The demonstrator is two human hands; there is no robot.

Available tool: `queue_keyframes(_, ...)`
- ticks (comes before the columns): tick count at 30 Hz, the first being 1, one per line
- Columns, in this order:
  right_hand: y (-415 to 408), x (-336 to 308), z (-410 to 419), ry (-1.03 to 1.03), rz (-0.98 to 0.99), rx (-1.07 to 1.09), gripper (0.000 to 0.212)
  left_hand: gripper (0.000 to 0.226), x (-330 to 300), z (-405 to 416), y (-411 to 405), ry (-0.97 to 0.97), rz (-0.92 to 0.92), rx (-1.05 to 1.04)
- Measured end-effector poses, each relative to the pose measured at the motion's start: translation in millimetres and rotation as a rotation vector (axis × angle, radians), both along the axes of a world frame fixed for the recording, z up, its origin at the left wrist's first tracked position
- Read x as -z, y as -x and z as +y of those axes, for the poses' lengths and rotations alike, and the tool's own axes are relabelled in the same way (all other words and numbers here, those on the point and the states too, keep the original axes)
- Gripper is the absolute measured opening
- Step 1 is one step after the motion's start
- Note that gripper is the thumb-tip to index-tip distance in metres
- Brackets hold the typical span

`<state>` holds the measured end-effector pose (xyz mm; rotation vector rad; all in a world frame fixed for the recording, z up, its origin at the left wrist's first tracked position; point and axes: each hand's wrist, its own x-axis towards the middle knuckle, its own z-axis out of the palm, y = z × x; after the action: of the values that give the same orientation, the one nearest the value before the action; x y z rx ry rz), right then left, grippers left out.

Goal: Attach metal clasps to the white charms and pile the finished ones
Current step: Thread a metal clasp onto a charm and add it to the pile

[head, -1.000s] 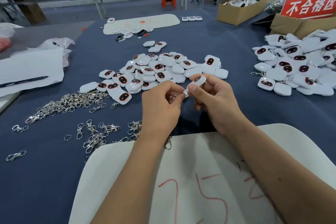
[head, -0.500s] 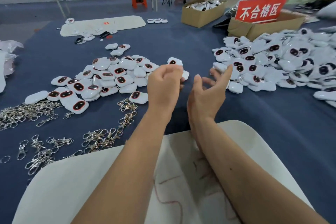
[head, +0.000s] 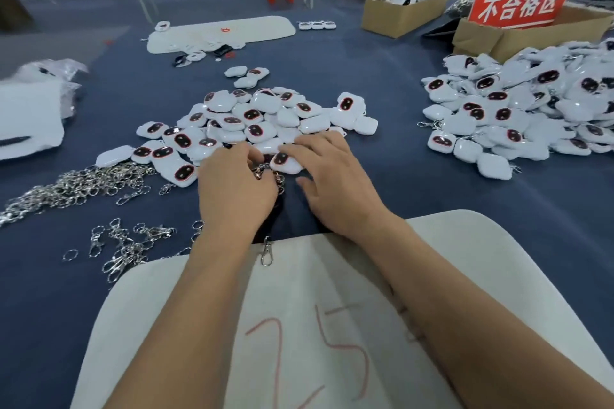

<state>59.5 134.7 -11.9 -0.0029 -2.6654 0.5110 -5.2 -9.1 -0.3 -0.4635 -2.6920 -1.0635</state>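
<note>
The white charm [head: 285, 161] now being taken lies face up at the near edge of the unfinished pile [head: 259, 123], under the fingertips of the right hand [head: 335, 181], whose fingers are spread nearly straight and rest on it without closing. One second earlier both hands held a charm and clasp raised above the cloth; half a second ago the right hand opened toward the finished heap [head: 518, 113]. Judgement: one unit is done and the next cycle has begun. The left hand [head: 234, 189] curls its fingers into loose metal clasps [head: 265, 173]; whether it grips one cannot be told. Clasps [head: 76, 186] crowd the left; bare blue cloth [head: 392, 169] between the two piles gives room rightward; the white board [head: 498, 276] bounds the near side
</note>
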Motion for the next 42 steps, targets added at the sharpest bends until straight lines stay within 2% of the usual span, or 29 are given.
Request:
queue_keyframes(3, 3, -2, -1, -0.055, -0.125, -0.043, 0.045, 0.015, 6, -15, 4, 0.03, -0.019, 0.089)
queue_keyframes(7, 0, 1, 4, 0.047, -0.016, 0.064, 0.024, 0.013, 10, -17, 6, -0.009, -0.042, 0.059)
queue_keyframes(8, 0, 2, 5, 0.047, -0.008, 0.082, 0.027, 0.015, 11, -16, 6, -0.004, -0.046, 0.037)
queue_keyframes(12, 4, 1, 3, -0.019, -0.092, -0.009, 0.059, 0.016, 10, -15, 5, -0.033, -0.05, -0.02)
queue_keyframes(15, 6, 3, 2, -0.057, -0.154, -0.068, 0.054, 0.02, 7, -16, 1, -0.068, -0.029, -0.015)
queue_keyframes(18, 7, 6, 3, -0.037, -0.146, -0.029, 0.049, 0.034, 8, -15, 2, 0.03, 0.001, -0.004)
queue_keyframes(20, 6, 7, 5, -0.006, -0.137, 0.014, 0.048, 0.03, 8, -14, 4, 0.026, -0.005, -0.014)
queue_keyframes(25, -2, 1, 1, 0.233, -0.003, -0.007, 0.025, 0.012, 4, -10, -1, -0.34, -0.003, 0.048)
queue_keyframes(30, -6, -4, 9, 0.489, 0.113, -0.039, 0.019, 0.016, 0, 1, -6, -0.848, -0.316, 0.208)
queue_keyframes(32, -6, -4, 10, 0.559, 0.078, -0.095, 0.03, 0.016, 2, 3, -7, -0.854, -0.402, 0.276)
queue_keyframes(34, -5, -3, 11, 0.563, 0.062, -0.134, 0.023, 0.014, 4, 4, -8, -0.819, -0.45, 0.318)
queue_keyframes(37, -3, -1, 12, 0.627, 0.117, -0.14, 0.01, 0.013, 6, 5, -7, -0.82, -0.459, 0.323)
queue_keyframes(42, -4, -2, 14, 0.674, 0.136, -0.13, 0.019, 0.013, 7, 6, -6, -0.743, -0.421, 0.307)
